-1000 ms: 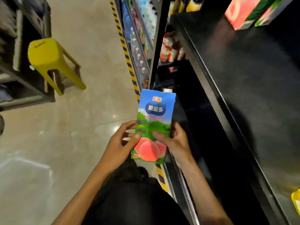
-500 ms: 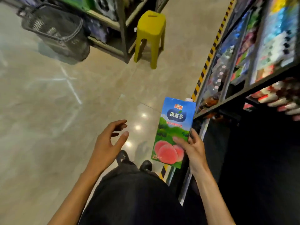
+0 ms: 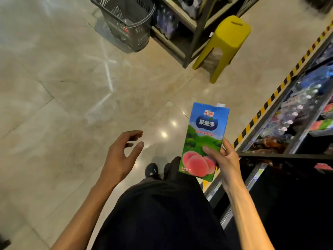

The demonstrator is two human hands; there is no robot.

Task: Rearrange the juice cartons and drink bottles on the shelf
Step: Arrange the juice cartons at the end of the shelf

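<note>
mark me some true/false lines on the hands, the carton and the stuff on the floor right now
1. The right hand grips the peach juice carton by its lower part. True.
2. The left hand also holds the carton. False: it is apart from it, fingers loosely spread, holding nothing.
3. The carton is upright, its white cap at the top. True.
4. The yellow stool lies tipped on its side. False: it stands on its legs.
5. The dark shopping basket sits on the floor. True.
</note>
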